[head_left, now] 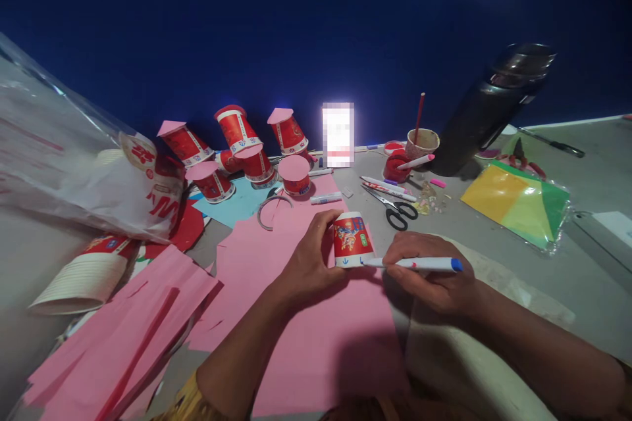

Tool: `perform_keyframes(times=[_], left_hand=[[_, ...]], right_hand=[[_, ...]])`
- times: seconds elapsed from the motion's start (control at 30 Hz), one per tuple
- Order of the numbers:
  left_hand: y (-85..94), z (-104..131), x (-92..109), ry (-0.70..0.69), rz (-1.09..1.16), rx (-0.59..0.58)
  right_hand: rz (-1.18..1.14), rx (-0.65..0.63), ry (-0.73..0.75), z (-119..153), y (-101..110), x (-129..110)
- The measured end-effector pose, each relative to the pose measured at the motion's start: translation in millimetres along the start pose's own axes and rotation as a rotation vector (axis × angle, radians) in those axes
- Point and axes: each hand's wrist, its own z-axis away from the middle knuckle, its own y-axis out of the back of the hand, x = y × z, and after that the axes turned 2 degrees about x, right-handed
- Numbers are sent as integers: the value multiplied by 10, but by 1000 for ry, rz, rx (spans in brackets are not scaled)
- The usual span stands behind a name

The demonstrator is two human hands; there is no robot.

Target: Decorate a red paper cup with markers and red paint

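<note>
My left hand (316, 253) is wrapped around a red and white paper cup (349, 243), holding it over pink paper (316, 335). Small blue marks show on the cup's white lower band. In my right hand (429, 279) is a white marker pen (424, 264) with a blue end, its tip touching that band near the lower right. Behind the cup, black-handled scissors (397, 210) lie beside several markers (390, 189). Decorated paper cups (286, 131), some topped with pink paper discs or cones, stand at the back left.
A dark flask (488, 105) stands at the back right, near a plastic-wrapped yellow and green packet (518, 200). On the left are a plastic bag (89, 171), stacked paper cups (81, 279) and cut pink sheets (123, 335). A tape ring (261, 212) lies behind my left hand.
</note>
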Motion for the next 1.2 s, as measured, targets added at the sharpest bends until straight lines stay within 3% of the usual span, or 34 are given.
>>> perform_keyframes(times=[0.6, 0.8, 0.93, 1.2], left_hand=[[-17, -3, -9, 33, 42, 18], [1, -23, -56, 56, 182, 2], [7, -31, -66, 48, 250, -8], [-20, -31, -71, 70, 245, -5]], right_hand=[[-19, 17, -16, 13, 4, 5], [-8, 187, -101, 58, 44, 43], [19, 234, -97, 45, 57, 53], [-6, 148, -61, 38, 26, 23]])
